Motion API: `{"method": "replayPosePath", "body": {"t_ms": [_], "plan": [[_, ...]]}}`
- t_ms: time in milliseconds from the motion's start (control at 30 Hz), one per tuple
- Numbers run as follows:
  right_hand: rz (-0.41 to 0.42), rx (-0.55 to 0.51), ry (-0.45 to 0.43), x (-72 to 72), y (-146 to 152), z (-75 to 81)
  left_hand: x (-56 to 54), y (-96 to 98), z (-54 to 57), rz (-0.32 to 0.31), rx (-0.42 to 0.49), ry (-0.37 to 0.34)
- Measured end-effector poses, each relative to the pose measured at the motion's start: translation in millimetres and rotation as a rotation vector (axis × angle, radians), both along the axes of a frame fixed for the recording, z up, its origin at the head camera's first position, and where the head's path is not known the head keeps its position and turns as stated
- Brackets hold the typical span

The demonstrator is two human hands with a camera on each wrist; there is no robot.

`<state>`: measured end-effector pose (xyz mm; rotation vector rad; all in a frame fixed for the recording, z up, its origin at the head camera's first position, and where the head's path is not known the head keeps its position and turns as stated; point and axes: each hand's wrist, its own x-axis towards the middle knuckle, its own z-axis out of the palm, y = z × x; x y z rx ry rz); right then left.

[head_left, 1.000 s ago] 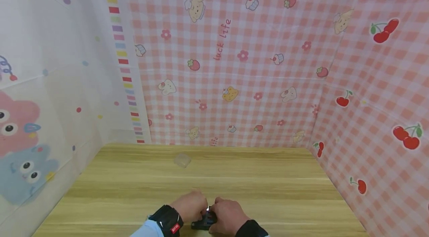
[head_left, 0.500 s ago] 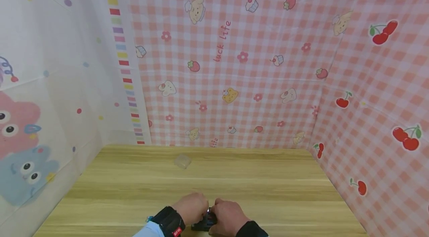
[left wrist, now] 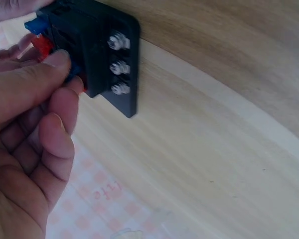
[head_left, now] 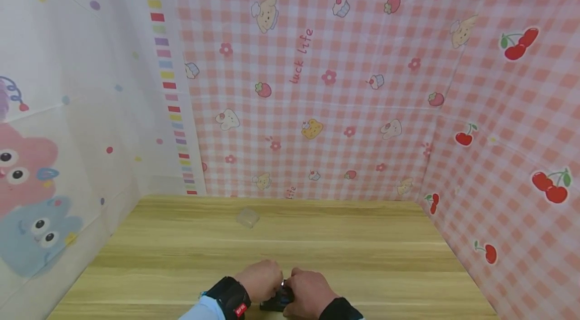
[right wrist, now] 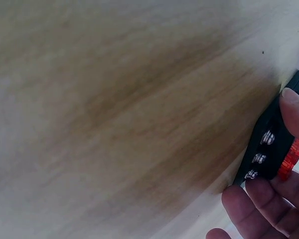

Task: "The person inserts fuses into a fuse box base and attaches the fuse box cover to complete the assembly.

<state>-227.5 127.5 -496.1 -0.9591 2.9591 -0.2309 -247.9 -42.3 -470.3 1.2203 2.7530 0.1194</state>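
Observation:
A black fuse block point(head_left: 273, 304) with screw terminals lies at the near middle of the table. In the left wrist view, the block point(left wrist: 89, 50) carries coloured blade fuses: a blue one point(left wrist: 36, 26) at the top and a red one point(left wrist: 41, 46) below it. My left hand point(head_left: 260, 281) pinches another blue blade fuse point(left wrist: 74, 72) between thumb and forefinger, right at the block. My right hand point(head_left: 310, 291) grips the block from the other side, thumb along its end and fingers at its edge. Red fuses point(right wrist: 291, 158) show under it in the right wrist view.
A small clear square cover point(head_left: 247, 217) lies toward the back of the wood-grain table point(head_left: 353, 244). Printed cloth hangs close along the back point(head_left: 344, 154), the left and the right of the table.
Both hands stay at the fuse block in nearly the same pose. Only the head view shifts slightly.

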Motion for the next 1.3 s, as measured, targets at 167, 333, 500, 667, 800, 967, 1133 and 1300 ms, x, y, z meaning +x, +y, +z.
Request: {"method": "replayPosePath", "body": {"t_ms": [167,333,500,667,800,967,1133,1300], "plan": [[-0.007,-0.001,-0.003,1.3,-0.6,-0.3,1.7,-1.3,0.6,0.011,0.003,-0.023],[-0.002,0.001,-0.007,2.3,-0.9,0.0,2.6,-1.0,-2.6,0.026,-0.028,-0.019],[-0.009,-0.004,-0.021,2.1,-0.6,0.8,2.3,-1.3,-4.8,0.024,-0.011,-0.02],[-0.018,-0.011,-0.04,1.8,-1.1,1.5,1.7,-5.5,-5.7,-0.002,0.061,-0.04],[-0.024,-0.014,-0.054,2.2,-1.8,2.5,1.5,-8.0,-8.5,-0.029,0.092,-0.006],[-0.018,-0.005,-0.05,2.8,-2.1,2.1,4.4,-5.2,-8.3,-0.009,0.028,0.017],[-0.028,-0.012,-0.073,1.2,-2.2,1.9,6.1,-5.7,-2.6,0.045,0.029,-0.029],[-0.06,-0.017,-0.11,-1.2,-2.0,3.8,4.9,-13.3,2.9,0.065,0.078,-0.032]]}}
